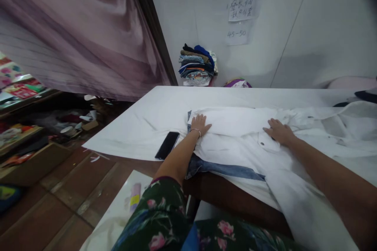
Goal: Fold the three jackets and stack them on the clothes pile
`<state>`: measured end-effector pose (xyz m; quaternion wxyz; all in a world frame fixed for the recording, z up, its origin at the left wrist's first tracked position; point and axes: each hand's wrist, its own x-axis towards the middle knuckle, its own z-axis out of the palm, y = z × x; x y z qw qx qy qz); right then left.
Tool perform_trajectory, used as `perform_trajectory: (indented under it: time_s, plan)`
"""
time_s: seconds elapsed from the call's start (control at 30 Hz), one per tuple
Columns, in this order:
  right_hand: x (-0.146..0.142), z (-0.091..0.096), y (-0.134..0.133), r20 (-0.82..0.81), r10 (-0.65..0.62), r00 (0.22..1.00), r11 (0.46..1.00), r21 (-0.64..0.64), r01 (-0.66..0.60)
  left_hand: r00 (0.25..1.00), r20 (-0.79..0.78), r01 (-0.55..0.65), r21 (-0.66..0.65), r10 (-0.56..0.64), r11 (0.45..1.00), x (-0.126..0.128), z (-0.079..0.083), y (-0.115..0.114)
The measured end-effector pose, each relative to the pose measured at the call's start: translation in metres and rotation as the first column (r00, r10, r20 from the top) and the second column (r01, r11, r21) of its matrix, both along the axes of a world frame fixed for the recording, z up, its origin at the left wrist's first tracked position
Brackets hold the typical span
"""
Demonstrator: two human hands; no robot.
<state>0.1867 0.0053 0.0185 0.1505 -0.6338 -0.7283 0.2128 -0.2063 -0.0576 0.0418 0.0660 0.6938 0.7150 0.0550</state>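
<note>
While the left hand (200,124) lay flat on a white shirt (232,121), the right hand (278,131) pressed beside a buttoned pocket flap (268,141) farther along the same cloth. The fingers of both hands were slightly apart and flat on the fabric, clamped on nothing, and a bangle (194,130) circled the left wrist.

The shirt lay across a white-covered table (132,135), between a black phone (167,145) by the left forearm and the bunched cloth at the right edge of the view. Its upper part looked turned over into a flat band, so that much seemed smoothed and folded. The lower length was not folded in: it hung over the near table edge, and the right end lay loose and rumpled. A strip of denim (224,171) showed beneath the shirt.

On the far wall, a paper sign (243,4) carried handwritten characters too blurred to read, and a sheet below it (236,33) read "45-50". A stack of folded clothes (196,66) stood beneath them. No brand could be seen.
</note>
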Motion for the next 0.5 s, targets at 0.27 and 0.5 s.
perform_trajectory:
  time_s: [0.27, 0.5]
  plan:
    - [0.042, 0.044, -0.093, -0.333, -0.184, 0.925, 0.982, -0.024, 0.187, 0.998, 0.062, -0.004, 0.090, -0.002, 0.996, -0.005, 0.038, -0.056]
    - [0.128, 0.043, -0.279, -0.455, -0.448, 0.770, 0.857, 0.027, 0.514, 0.993, 0.033, 0.106, 0.230, -0.117, 0.967, -0.006, 0.016, -0.201]
